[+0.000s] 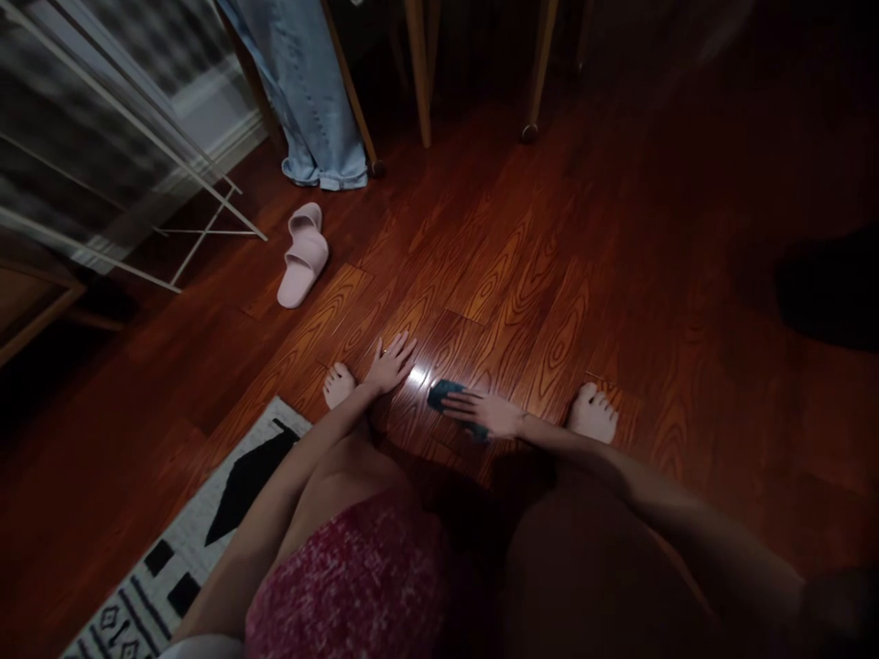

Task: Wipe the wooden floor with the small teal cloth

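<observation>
My right hand [491, 414] lies over a dark teal cloth [445, 392] on the wooden floor. Its fingers stretch across the top and hold the cloth down; part of it shows beyond the fingertips and a little below the palm. To the left, my left hand [390, 363] rests flat on the boards with fingers spread and nothing in it. A ring shows on one finger. Between the two hands a bright glare [417, 374] shines on the glossy floor [481, 275].
My bare feet flank the hands, the left foot [339, 385] and the right foot [593, 414]. A patterned rug [275, 421] lies at lower left. Farther off are a pink slipper [304, 261], a white rack [206, 233], hanging jeans [312, 101] and wooden furniture legs [417, 73]. A dark shape [830, 288] stands at right.
</observation>
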A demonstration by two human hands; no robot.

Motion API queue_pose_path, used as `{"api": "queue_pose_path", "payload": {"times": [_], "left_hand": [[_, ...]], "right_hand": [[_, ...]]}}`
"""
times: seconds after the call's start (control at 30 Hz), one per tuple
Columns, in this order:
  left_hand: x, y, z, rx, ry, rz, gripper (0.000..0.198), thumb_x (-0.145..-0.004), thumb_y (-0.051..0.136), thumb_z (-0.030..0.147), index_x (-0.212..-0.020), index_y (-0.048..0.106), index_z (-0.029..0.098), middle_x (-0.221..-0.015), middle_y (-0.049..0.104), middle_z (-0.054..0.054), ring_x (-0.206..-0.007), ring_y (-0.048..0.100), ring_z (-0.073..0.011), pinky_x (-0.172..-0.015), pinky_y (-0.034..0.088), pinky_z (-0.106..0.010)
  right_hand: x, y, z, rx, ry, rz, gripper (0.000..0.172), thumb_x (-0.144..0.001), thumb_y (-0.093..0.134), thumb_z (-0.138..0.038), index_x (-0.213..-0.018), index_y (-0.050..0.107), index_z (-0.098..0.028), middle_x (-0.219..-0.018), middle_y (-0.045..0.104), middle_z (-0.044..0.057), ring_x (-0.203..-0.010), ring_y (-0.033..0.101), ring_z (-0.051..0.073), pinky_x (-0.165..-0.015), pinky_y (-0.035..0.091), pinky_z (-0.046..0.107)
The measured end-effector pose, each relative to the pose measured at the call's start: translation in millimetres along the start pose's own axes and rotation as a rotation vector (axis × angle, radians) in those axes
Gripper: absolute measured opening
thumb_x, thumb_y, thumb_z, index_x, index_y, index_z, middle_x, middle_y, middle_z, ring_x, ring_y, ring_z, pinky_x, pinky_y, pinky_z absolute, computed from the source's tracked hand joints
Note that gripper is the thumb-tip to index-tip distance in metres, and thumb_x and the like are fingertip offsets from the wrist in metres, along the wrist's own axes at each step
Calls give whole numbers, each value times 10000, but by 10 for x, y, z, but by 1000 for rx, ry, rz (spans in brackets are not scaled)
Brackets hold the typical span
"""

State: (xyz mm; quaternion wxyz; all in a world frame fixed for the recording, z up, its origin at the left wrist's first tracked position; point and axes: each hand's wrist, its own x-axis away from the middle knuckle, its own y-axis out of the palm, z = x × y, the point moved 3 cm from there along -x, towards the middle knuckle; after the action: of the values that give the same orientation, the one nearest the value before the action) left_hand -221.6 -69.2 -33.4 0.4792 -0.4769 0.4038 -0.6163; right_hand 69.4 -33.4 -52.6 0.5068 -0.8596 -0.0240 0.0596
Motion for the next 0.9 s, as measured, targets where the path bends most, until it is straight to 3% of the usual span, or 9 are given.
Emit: {"api": "queue_pose_path", "payload": {"times": [0.1,0.2,0.33,0.4,0.47,0.6,0.67,0.77,0.9], "left_hand": [[0,3,3,6,1,13,606,-1087,314,450,-1651,203,257,-1717,108,-84,-1580,101,-263,-1248,5,-588],[0,10,-3,10,0,22,605,-1086,317,447,-1651,203,262,-1717,113,-83,-1579,109,-266,-1249,2,-584],[-1,21,-17,7,7,27,608,-1085,323,451,-1653,189,283,-1717,120,-73,-1577,120,-273,-1249,21,-591],[0,21,-20,3,10,28,610,-1084,325,452,-1654,185,285,-1717,126,-73,-1577,122,-274,-1250,22,-591],[3,14,-17,-2,9,29,610,-1084,323,450,-1654,189,278,-1715,132,-79,-1577,121,-275,-1249,22,-591],[7,3,-9,-6,9,20,609,-1085,317,446,-1650,209,248,-1714,127,-94,-1578,109,-276,-1247,25,-595],[4,9,-11,-1,8,19,607,-1084,317,445,-1649,216,246,-1714,126,-96,-1578,110,-278,-1245,29,-601],[-6,30,-22,4,6,26,605,-1083,323,449,-1648,214,265,-1715,130,-86,-1577,123,-275,-1245,26,-600],[-13,45,-30,6,5,26,610,-1083,323,453,-1652,196,273,-1716,127,-81,-1578,115,-271,-1247,17,-596]], "right_hand": [[162,-185,289,65,322,123,773,-893,569,-277,-1614,305,-186,-1672,317,104,-1557,217,256,-1250,202,483],[409,-381,520,155,689,356,731,-956,486,-291,-1632,235,-171,-1676,300,128,-1557,207,282,-1244,200,512],[595,-395,541,227,910,505,694,-1017,398,-347,-1637,167,-137,-1680,265,178,-1554,193,327,-1243,178,531],[570,-327,463,230,879,481,750,-991,449,-335,-1643,136,-136,-1696,217,171,-1559,170,333,-1251,162,529],[471,-249,354,202,742,380,819,-943,512,-305,-1648,128,-143,-1709,182,148,-1566,148,320,-1257,155,523],[174,-104,73,73,241,49,819,-887,555,-281,-1631,240,-151,-1691,258,114,-1567,171,268,-1261,161,491],[65,-70,-26,20,76,-46,748,-911,531,-280,-1614,303,-169,-1673,311,96,-1561,202,242,-1259,179,457],[3,-81,-19,1,63,-70,753,-904,539,-269,-1614,303,-181,-1673,311,89,-1559,208,233,-1259,180,447],[152,-224,278,63,345,89,877,-858,572,-239,-1644,189,-177,-1700,226,104,-1574,143,261,-1260,166,515]]}}
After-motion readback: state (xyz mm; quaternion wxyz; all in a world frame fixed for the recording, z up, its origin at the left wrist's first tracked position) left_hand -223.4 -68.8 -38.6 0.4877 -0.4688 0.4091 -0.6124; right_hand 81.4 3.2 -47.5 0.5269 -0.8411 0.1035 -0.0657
